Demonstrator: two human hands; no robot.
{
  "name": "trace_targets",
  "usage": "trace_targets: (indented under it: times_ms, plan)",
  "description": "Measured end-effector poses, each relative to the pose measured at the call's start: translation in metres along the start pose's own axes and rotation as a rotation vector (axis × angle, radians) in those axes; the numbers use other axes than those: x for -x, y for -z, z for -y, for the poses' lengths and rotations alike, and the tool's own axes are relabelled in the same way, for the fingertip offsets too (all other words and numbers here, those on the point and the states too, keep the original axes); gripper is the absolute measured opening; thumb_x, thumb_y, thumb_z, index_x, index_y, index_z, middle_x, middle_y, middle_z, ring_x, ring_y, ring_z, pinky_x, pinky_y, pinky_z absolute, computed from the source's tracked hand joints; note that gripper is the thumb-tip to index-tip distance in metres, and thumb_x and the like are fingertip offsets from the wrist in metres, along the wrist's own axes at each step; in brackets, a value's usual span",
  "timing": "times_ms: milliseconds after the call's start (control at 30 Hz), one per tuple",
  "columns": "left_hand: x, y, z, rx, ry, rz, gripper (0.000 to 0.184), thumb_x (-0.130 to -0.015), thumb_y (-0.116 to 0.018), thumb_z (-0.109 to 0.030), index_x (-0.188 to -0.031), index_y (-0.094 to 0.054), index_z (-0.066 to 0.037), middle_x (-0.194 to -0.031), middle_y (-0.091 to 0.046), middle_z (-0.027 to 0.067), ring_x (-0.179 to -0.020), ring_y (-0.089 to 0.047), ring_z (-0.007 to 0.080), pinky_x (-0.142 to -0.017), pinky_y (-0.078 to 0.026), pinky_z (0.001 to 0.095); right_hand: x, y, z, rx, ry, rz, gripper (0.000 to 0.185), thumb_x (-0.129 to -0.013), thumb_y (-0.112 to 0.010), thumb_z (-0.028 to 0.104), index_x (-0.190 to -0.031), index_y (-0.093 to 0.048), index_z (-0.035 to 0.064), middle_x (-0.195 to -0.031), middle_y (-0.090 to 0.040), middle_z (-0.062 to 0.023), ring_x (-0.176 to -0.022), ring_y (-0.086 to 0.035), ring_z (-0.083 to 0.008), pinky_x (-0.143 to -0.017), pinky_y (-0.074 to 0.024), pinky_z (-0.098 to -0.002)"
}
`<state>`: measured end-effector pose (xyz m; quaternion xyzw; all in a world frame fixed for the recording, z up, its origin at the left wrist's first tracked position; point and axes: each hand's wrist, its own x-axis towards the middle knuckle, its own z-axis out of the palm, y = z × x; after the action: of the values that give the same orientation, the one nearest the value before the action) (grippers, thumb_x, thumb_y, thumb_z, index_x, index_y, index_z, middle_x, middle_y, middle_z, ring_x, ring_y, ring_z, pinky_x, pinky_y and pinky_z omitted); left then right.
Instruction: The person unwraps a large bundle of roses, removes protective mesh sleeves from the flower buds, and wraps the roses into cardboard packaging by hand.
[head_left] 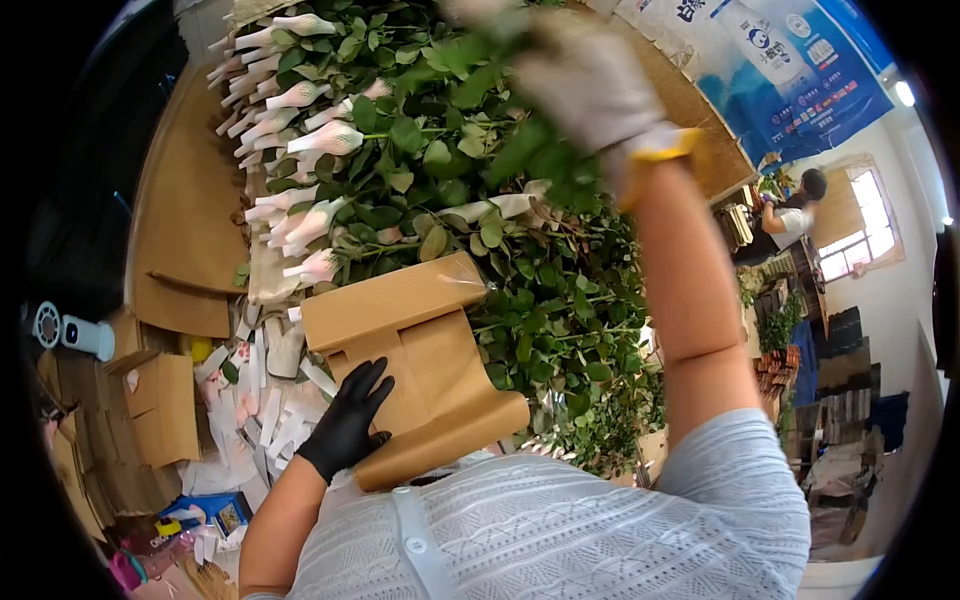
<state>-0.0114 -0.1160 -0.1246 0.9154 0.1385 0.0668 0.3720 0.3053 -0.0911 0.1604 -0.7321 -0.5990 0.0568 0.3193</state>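
My left hand [349, 420], in a black glove, lies with fingers spread on a sheet of brown kraft paper [455, 365]. The paper rests over a folded cardboard piece [395, 300] in front of my body, its near edge rolled up. At the top, my right hand [585, 75] wears a whitish glove with a yellow band and is smeared by motion. Blurred leaves [535, 150] move with it, so it seems closed round a leafy rose stem; the fingers themselves are unclear. Beneath lies a pile of roses [330, 138], their pale pink heads in white sleeves pointing left.
White paper scraps [265, 400] litter the area at left, beside an open cardboard box [165, 405]. A small white fan-like device [75, 332] stands at far left. A blue printed sheet [790, 70] hangs at upper right. Another person [797, 212] works at far right near a window.
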Motion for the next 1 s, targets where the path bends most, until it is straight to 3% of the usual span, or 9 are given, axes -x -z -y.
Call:
trace_targets:
  times_ms: [100, 167, 233, 433, 567, 633, 700, 833, 1000]
  plan:
    - [0.000, -0.004, 0.007, 0.028, -0.018, -0.054, 0.080, -0.063, -0.080, -0.014, -0.134, -0.044, -0.008, -0.144, -0.034, 0.0162, -0.134, -0.029, 0.0384, -0.109, -0.031, 0.0430, 0.013, 0.079, 0.034, -0.693, -0.117, -0.117, 0.027, -0.100, -0.038, 0.010, -0.112, -0.053, -0.0092, -0.094, -0.067, -0.0187, -0.061, -0.066, -0.0165, -0.059, -0.0624, -0.0259]
    - [0.001, -0.007, 0.010, 0.078, -0.030, -0.116, 0.073, -0.066, -0.079, -0.014, -0.131, -0.048, -0.009, -0.140, -0.040, 0.0155, -0.133, -0.031, 0.0358, -0.109, -0.031, 0.0426, 0.058, 0.081, 0.040, 0.222, 0.209, -0.145, 0.022, -0.081, -0.061, 0.015, -0.102, -0.066, 0.0121, -0.085, -0.068, -0.0081, -0.062, -0.063, -0.0203, -0.057, -0.0529, -0.0332]
    - [0.003, -0.004, 0.010, 0.245, 0.068, -0.113, 0.067, -0.069, -0.078, -0.017, -0.130, -0.051, -0.009, -0.139, -0.043, 0.0142, -0.133, -0.033, 0.0331, -0.108, -0.031, 0.0427, 0.086, 0.051, 0.026, 0.395, 0.597, 0.178, 0.018, -0.082, -0.059, 0.015, -0.097, -0.064, 0.0072, -0.079, -0.066, -0.0082, -0.063, -0.063, -0.0220, -0.057, -0.0541, -0.0336]
    - [0.021, -0.011, 0.003, 0.498, 0.089, -0.058, 0.048, -0.093, -0.050, -0.024, -0.138, -0.042, -0.010, -0.141, -0.046, 0.0053, -0.130, -0.039, 0.0326, -0.113, -0.022, 0.0441, 0.164, -0.168, -0.037, -0.088, 0.193, 1.318, 0.033, -0.080, -0.058, 0.023, -0.109, -0.064, 0.0082, -0.092, -0.066, -0.0166, -0.088, -0.064, -0.0309, -0.082, -0.0486, -0.0395]
    - [0.030, -0.020, 0.001, 0.474, 0.058, -0.167, 0.041, -0.094, -0.043, -0.011, -0.135, -0.048, -0.011, -0.136, -0.050, 0.0089, -0.127, -0.042, 0.0330, -0.110, -0.027, 0.0414, 0.163, -0.184, -0.038, 0.082, 0.320, 1.367, 0.034, -0.081, -0.055, 0.026, -0.110, -0.064, 0.0095, -0.095, -0.066, -0.0172, -0.089, -0.064, -0.0339, -0.078, -0.0492, -0.0412]
    - [0.045, -0.013, -0.001, 0.518, 0.140, -0.214, 0.042, -0.094, -0.047, -0.012, -0.136, -0.047, -0.011, -0.136, -0.050, 0.0133, -0.127, -0.042, 0.0326, -0.109, -0.028, 0.0403, 0.176, -0.199, -0.046, -0.559, -0.923, 1.365, 0.030, -0.083, -0.055, 0.024, -0.106, -0.064, 0.0068, -0.091, -0.066, -0.0179, -0.085, -0.064, -0.0336, -0.075, -0.0492, -0.0411]
    - [0.091, -0.033, 0.041, 0.980, 0.467, -0.375, 0.049, -0.089, -0.059, -0.016, -0.136, -0.047, -0.013, -0.140, -0.045, 0.0166, -0.129, -0.040, 0.0325, -0.109, -0.030, 0.0397, 0.162, -0.184, -0.037, 0.118, 0.333, 1.347, 0.023, -0.083, -0.055, 0.018, -0.098, -0.063, 0.0039, -0.084, -0.064, -0.0184, -0.077, -0.063, -0.0314, -0.070, -0.0484, -0.0398]
    - [0.137, 0.052, -0.006, -0.132, 0.625, -0.300, 0.070, -0.073, -0.075, -0.018, -0.137, -0.046, -0.014, -0.144, -0.038, 0.0156, -0.132, -0.038, 0.0298, -0.109, -0.032, 0.0379, 0.161, -0.186, -0.037, 0.089, 0.371, 1.372, 0.022, -0.081, -0.054, 0.015, -0.100, -0.062, 0.0063, -0.078, -0.061, -0.0191, -0.070, -0.061, -0.0336, -0.064, -0.0473, -0.0405]
    - [0.049, 0.064, -0.024, 0.611, 0.257, -0.320, 0.030, -0.076, -0.072, -0.007, -0.105, -0.068, -0.006, -0.104, -0.067, 0.0105, -0.106, -0.059, 0.0249, -0.092, -0.046, 0.0363, 0.178, -0.200, -0.059, -0.124, 0.251, 1.194, 0.024, -0.077, -0.055, 0.008, -0.099, -0.065, 0.0075, -0.081, -0.062, -0.0145, -0.076, -0.062, -0.0306, -0.066, -0.0474, -0.0377]
